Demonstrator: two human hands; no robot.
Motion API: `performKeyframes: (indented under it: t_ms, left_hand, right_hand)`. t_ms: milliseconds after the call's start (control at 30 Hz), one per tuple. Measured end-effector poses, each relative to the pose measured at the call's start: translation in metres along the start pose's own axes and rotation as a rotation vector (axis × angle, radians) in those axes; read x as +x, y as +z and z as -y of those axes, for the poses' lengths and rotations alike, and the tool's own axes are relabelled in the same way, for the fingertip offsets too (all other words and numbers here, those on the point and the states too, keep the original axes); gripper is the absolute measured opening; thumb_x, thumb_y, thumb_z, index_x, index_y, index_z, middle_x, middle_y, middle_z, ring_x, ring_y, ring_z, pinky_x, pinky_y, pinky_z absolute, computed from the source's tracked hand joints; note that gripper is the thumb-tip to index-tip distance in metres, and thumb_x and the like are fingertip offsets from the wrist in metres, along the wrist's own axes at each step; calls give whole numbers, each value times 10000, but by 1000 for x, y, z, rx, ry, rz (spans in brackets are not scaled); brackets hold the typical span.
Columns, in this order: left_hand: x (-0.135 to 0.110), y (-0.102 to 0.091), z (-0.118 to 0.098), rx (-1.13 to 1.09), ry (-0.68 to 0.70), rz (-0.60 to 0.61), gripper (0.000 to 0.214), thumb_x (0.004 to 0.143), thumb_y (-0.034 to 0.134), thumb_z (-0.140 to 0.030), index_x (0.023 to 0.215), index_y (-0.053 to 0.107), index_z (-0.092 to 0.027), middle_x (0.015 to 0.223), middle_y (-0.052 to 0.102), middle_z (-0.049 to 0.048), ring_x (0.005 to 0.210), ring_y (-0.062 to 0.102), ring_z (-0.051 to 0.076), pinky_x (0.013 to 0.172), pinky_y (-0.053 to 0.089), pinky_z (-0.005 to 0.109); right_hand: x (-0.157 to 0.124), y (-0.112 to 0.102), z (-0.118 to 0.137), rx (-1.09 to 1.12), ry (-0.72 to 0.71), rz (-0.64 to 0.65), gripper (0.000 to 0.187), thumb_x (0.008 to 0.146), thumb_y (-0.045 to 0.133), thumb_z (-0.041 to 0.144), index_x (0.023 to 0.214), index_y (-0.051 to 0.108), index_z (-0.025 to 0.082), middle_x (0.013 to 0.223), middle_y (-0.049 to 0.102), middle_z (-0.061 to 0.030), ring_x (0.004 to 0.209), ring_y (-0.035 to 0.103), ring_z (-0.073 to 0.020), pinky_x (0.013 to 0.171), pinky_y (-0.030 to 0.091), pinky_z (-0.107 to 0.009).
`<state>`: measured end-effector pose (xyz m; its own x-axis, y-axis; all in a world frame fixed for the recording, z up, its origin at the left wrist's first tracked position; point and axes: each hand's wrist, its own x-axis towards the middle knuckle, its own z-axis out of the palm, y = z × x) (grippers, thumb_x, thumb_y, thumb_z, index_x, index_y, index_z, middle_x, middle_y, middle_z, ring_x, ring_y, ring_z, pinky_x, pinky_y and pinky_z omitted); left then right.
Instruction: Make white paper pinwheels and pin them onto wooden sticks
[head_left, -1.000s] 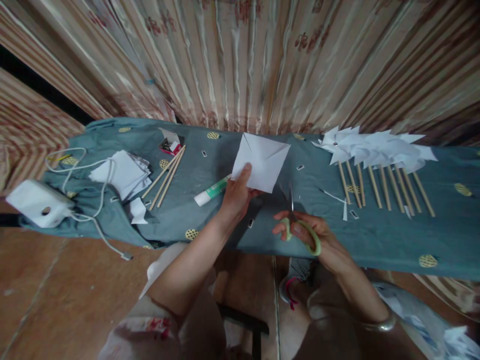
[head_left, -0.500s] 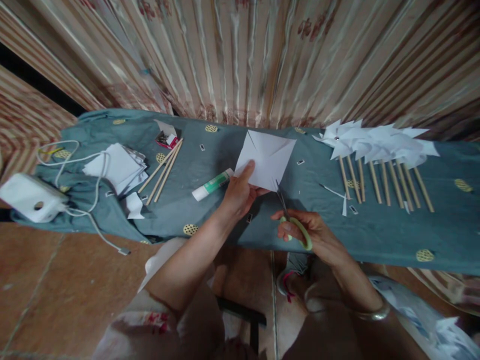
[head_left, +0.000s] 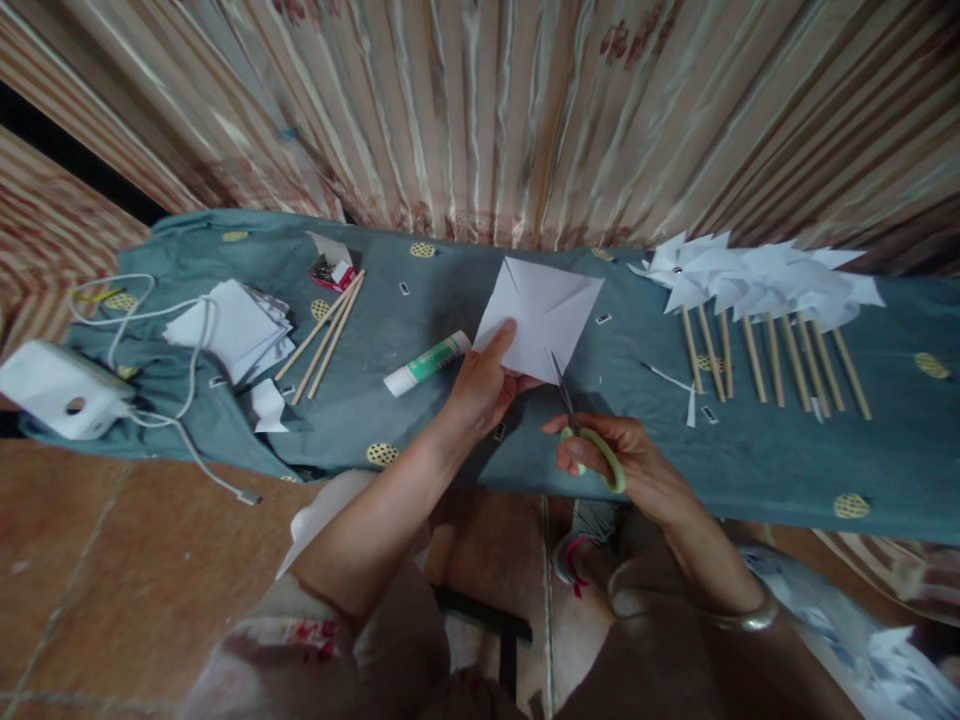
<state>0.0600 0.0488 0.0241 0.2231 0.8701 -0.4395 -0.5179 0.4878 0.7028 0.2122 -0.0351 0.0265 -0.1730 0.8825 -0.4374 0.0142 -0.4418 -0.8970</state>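
Note:
My left hand [head_left: 487, 385] pinches a white square sheet of paper [head_left: 541, 310] by its left lower side, thumb on top and fingers beneath. Slits run inward from corners of the sheet. My right hand [head_left: 611, 450] holds scissors [head_left: 574, 415] with pale green handles. Their blades reach the paper's lower corner and are slightly apart. A glue stick [head_left: 427, 363] with a green label lies just left of my left hand. To the right, several white paper pinwheels [head_left: 765, 280] on wooden sticks [head_left: 754, 360] lie in an overlapping row.
On the green cloth [head_left: 420, 300], a stack of paper squares [head_left: 229, 330], a paper scrap [head_left: 268, 407], loose wooden sticks [head_left: 330, 335] and a small red box [head_left: 331, 268] lie left. A white power device [head_left: 64, 390] with cable is at the far left edge. A curtain [head_left: 465, 120] hangs behind.
The paper has shifted slightly right and the scissor blades are a little deeper at its lower corner. Both hands keep their grips.

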Motion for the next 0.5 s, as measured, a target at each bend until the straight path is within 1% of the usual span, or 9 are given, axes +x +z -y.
performKeyframes:
  t_ms: [100,200,300,500]
  left_hand:
    - [0,0,1,-8,-16,20,258,973,505,-337,1167,611,-204,759,739,30,871,728,183,736,570,284]
    - [0,-1,2,-22,-15,31,270,963,531,-354,1164,612,-194,775,742,42,840,725,178,721,569,271]
    - [0,-1,3,-38,-6,42,271,941,574,-372,1134,623,-188,810,743,57,830,723,184,712,572,277]
    - [-1,-2,4,-56,-28,59,221,943,557,-343,1075,638,-185,792,734,55,844,722,198,727,581,303]
  right_hand:
    - [0,-2,-2,-17,-26,6,441,585,848,576,798,733,207,579,620,15,526,525,-111,492,438,-234]
    - [0,-3,-3,-38,-60,21,426,620,831,575,814,739,208,593,621,10,534,525,-117,490,438,-240]
    - [0,-4,-2,-58,-51,34,460,628,818,599,835,740,195,616,625,1,548,530,-117,511,456,-247]
    - [-1,-4,0,-78,-30,41,537,607,802,658,860,737,188,651,628,-9,579,530,-119,552,476,-258]
